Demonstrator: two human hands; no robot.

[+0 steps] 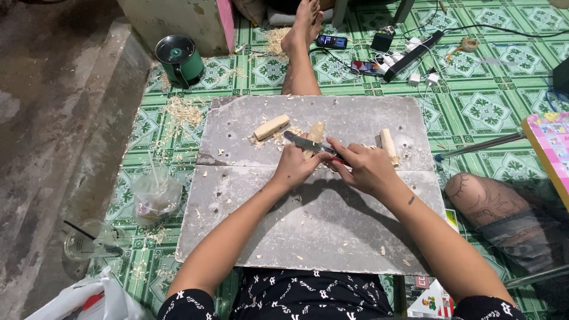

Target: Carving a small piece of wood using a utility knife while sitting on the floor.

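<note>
My left hand (294, 168) grips a pale wooden piece (315, 133) that sticks up past the fingers. My right hand (364, 167) holds a knife (305, 143) by its red handle, the grey blade lying across the wood toward the left. Both hands meet over the middle of a grey board (308, 225) on my lap. Another cut wooden block (271, 127) lies on the board to the left of the hands, and a third wooden stick (388, 146) lies just right of my right hand. Shavings are scattered around them.
A green pot with a lid (179, 57) stands at the back left. Plastic cups (155, 195) and a glass (89, 239) sit left of the board. A power strip, chargers and phones (409, 54) lie on the green tiled floor behind. My outstretched leg (301, 47) and bent knee (483, 198) flank the board.
</note>
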